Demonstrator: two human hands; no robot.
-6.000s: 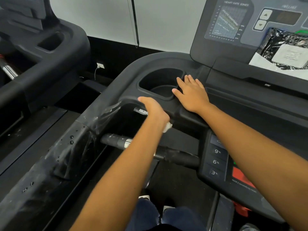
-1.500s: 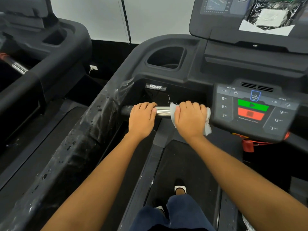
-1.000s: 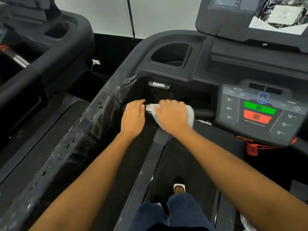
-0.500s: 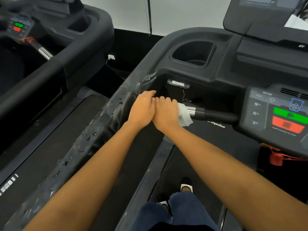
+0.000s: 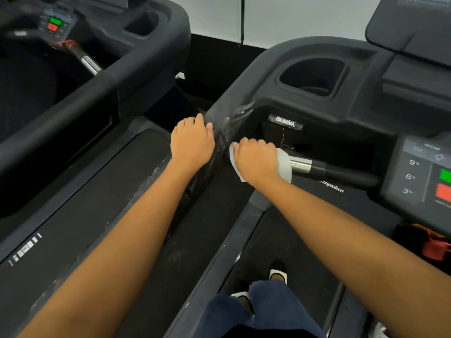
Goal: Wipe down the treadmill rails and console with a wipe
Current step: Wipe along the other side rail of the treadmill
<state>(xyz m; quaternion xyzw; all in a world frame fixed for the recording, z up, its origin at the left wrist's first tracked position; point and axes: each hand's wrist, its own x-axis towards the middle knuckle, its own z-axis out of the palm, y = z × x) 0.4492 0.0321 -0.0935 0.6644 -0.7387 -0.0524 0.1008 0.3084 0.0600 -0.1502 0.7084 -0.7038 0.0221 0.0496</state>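
Right grip [image 5: 256, 159] around wipe [image 5: 284, 164] on crossbar [image 5: 341, 173], left grip [image 5: 192, 140] over side rail [image 5: 225, 123]

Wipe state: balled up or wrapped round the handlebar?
Wrapped: the wipe shows both sides of the right hand, which grips the handlebar.

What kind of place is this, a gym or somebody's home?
Most likely a gym or fitness room. The near treadmill has an incline keypad and a cup holder, and a second treadmill stands right beside it on the left.
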